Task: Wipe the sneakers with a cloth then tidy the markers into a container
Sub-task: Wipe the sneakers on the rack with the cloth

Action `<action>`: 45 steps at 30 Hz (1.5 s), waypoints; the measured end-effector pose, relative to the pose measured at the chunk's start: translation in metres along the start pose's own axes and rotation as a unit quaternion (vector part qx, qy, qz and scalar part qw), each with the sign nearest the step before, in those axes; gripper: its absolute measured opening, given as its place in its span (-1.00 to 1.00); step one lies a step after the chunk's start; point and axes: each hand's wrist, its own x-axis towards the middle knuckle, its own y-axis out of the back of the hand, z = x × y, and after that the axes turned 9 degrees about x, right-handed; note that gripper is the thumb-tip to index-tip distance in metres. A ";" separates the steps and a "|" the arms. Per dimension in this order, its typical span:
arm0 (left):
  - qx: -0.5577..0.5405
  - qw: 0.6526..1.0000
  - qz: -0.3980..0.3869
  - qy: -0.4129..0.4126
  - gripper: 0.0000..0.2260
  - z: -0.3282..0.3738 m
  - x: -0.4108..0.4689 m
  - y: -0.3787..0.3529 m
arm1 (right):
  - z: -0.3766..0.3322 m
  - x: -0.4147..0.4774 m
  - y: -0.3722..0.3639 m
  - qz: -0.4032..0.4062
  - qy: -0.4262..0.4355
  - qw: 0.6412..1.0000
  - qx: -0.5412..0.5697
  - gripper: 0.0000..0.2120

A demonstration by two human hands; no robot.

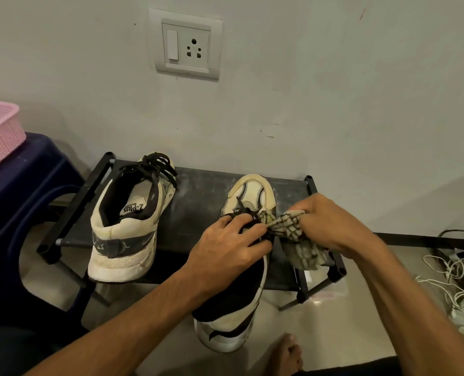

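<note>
Black rack (198, 199) held the stiff-looking sneaker (252, 191) at three o'clock; left hand (225, 248) clamped its laces, right hand (325, 221) squeezed soft cloth (293, 232).

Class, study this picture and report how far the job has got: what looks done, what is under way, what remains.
Done: unclear; the sneaker at left rests on the rack, no hand on it. In hand: left hand holds the sneaker at right, right hand presses the cloth to its side. Left: the markers, none in view.
</note>
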 end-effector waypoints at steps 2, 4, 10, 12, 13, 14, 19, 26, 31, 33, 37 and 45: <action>-0.009 1.000 -0.008 0.009 -0.77 0.003 0.002 0.003 | 0.008 -0.004 0.012 -0.020 -0.023 0.997 0.077 -0.66; -0.023 0.999 -0.017 0.023 -0.73 0.005 0.004 0.007 | 0.018 -0.006 0.017 0.002 -0.035 0.991 0.132 -0.67; -0.074 0.992 -0.045 0.091 -0.55 0.005 0.006 0.017 | 0.025 0.009 0.004 0.149 0.035 0.983 0.101 -0.74; -0.073 0.987 -0.069 0.124 -0.48 0.005 0.004 0.023 | 0.018 0.009 -0.003 0.161 0.080 0.977 0.111 -0.74; -0.068 0.985 -0.080 0.139 -0.45 0.004 0.003 0.025 | 0.013 0.008 -0.006 0.156 0.097 0.977 0.109 -0.70; -0.064 0.982 -0.088 0.155 -0.43 0.003 0.002 0.027 | 0.011 0.009 -0.010 0.147 0.108 0.978 0.099 -0.65; -0.039 0.970 -0.104 0.217 -0.44 -0.001 -0.002 0.031 | 0.011 0.012 -0.031 0.084 0.120 0.989 0.016 -0.52; -0.105 0.918 -0.168 0.342 -0.65 -0.008 -0.004 0.038 | 0.005 0.007 -0.033 0.077 0.110 0.991 -0.014 -0.57; -0.097 0.921 -0.163 0.340 -0.64 -0.008 0.005 0.045 | 0.004 0.007 -0.032 0.093 0.107 0.990 -0.005 -0.52; -0.074 0.934 -0.150 0.317 -0.65 -0.009 0.010 0.050 | 0.004 0.006 -0.029 0.105 0.112 0.988 0.012 -0.47; 0.011 0.963 -0.108 0.245 -0.58 -0.008 0.014 0.052 | 0.000 0.002 -0.026 0.118 0.128 0.983 0.062 -0.56; 0.081 0.969 -0.108 0.207 -0.47 0.008 0.011 0.039 | -0.004 -0.002 -0.020 0.103 0.089 0.979 0.149 -0.74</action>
